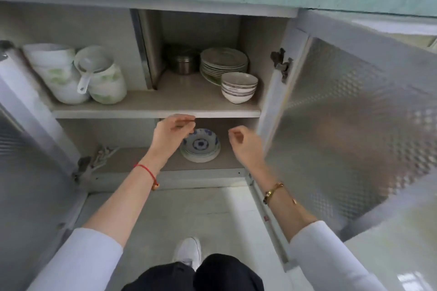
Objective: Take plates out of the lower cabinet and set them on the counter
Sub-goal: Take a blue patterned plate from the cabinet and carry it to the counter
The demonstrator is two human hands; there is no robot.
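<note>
Resting in lower cabinet (132,159): stacked plates (201,146)

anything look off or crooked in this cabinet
Nothing spilled or broken. On the upper shelf the bottom plate juts forward from under its pile, and the left bowl stacks lean, though the wide lens may exaggerate that.

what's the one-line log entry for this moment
phase: pre-grasp | left hand: empty, by plate stack | right hand: empty | plate stack: on lower shelf
</note>
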